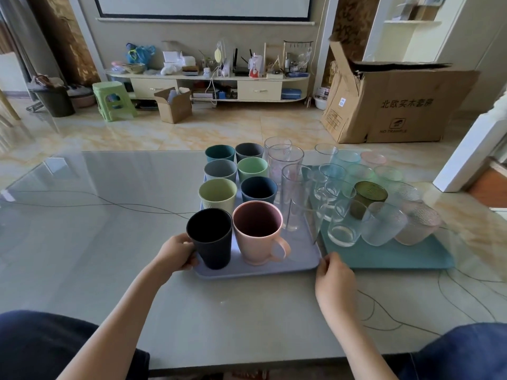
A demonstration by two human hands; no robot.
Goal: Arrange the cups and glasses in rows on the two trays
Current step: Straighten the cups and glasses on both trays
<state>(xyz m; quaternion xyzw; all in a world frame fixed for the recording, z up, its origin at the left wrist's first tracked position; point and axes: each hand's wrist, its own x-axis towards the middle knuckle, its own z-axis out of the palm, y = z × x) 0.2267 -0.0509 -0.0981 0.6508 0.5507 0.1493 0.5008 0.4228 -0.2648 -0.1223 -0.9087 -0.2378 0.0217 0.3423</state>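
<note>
Dark-sleeved knees are framing the near edge of the table (109,242) at six o'clock. Just beyond, the left hand (175,255) is curling its fingers round the near left corner of the lavender tray (260,270), touching the black cup (210,237) at about eleven o'clock of the hand. The right hand (333,272) is pinching the tray's near right corner, where it is meeting the teal tray (397,256) lying just beside it at three o'clock.

On the lavender tray, coloured cups are standing in two rows running toward twelve o'clock, the pink mug (258,231) sitting beside the black cup, and tall clear glasses (290,187) are forming a third row at their right. On the teal tray, short glasses are crowding in looser rows, the dark green glass (369,194) among them and a clear tumbler (344,223) nearest.

Judging from both grips, the tray is probably being shifted or squared up. A jerk could be tipping the tall glasses, which look top-heavy, and pushing rightward could be knocking the tray's edge against the teal one and rattling the packed glasses together
</note>
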